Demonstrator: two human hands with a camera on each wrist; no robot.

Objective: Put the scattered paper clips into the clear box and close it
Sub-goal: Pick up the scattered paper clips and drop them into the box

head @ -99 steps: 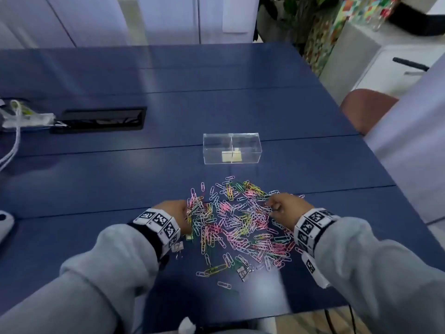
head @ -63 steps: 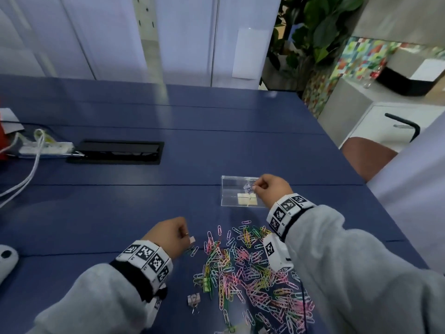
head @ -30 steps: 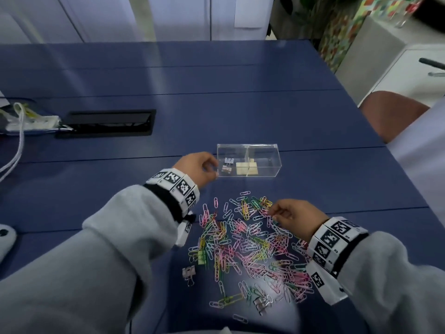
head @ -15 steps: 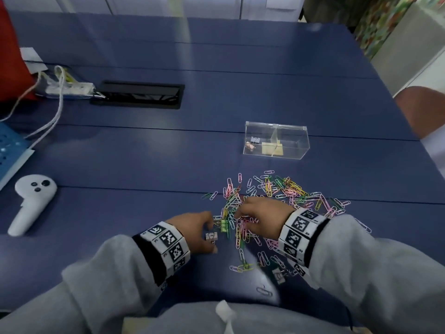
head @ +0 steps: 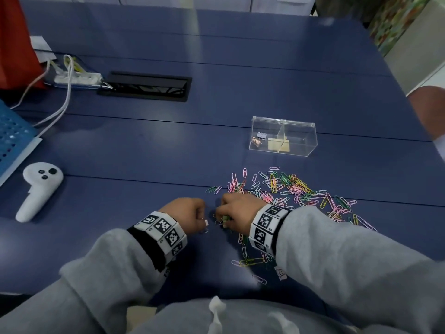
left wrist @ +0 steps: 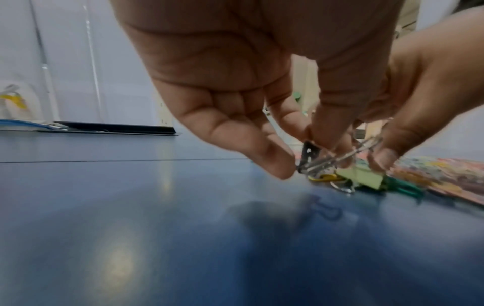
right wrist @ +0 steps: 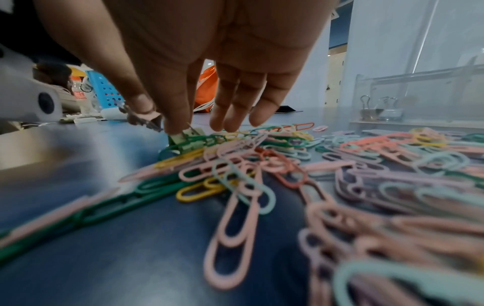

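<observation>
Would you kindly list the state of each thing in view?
clear box: lid open, two binder clips in its left compartment.
paper clips: scattered on the table.
left hand: pinches a small binder clip.
right hand: fingertips on a green binder clip.

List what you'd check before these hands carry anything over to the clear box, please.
1. Left hand grip on the small binder clip: ok, pinched at the fingertips.
2. Right hand grip on the green binder clip: cannot tell; a fingertip touches it on the table.
3. Way to the clear box: ok, bare table between.
4. Box lid open: cannot tell.
5. Paper clips gathered: not ok, most lie scattered.
</observation>
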